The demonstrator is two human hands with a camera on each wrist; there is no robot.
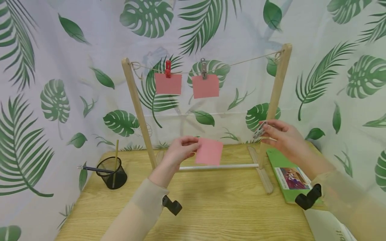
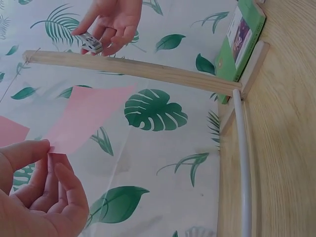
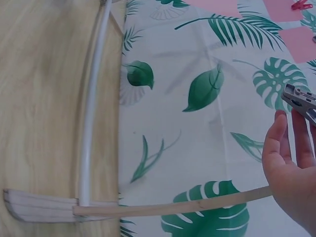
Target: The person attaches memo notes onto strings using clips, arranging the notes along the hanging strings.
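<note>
My left hand [image 1: 183, 150] pinches a pink paper square [image 1: 209, 152] by its left edge between thumb and fingertips, in front of the wooden frame. In my right hand [image 1: 284, 137], near the frame's right post [image 1: 275, 90], is a grey metal-looking clip [image 1: 260, 130] held at the fingertips. Behind them a thin string [image 1: 250, 61] runs between the posts. A red clip [image 1: 168, 69] on it carries one pink paper [image 1: 168, 84], and a grey clip [image 1: 203, 68] carries another pink paper [image 1: 206, 86] to its right.
A black mesh pen cup [image 1: 112, 174] with pencils stands at the left of the wooden table [image 1: 205, 207]. On the right lie a green book [image 1: 275, 160] and a pale book [image 1: 324, 224]. A white bar [image 1: 223, 166] joins the frame's feet. Leaf-patterned cloth hangs behind.
</note>
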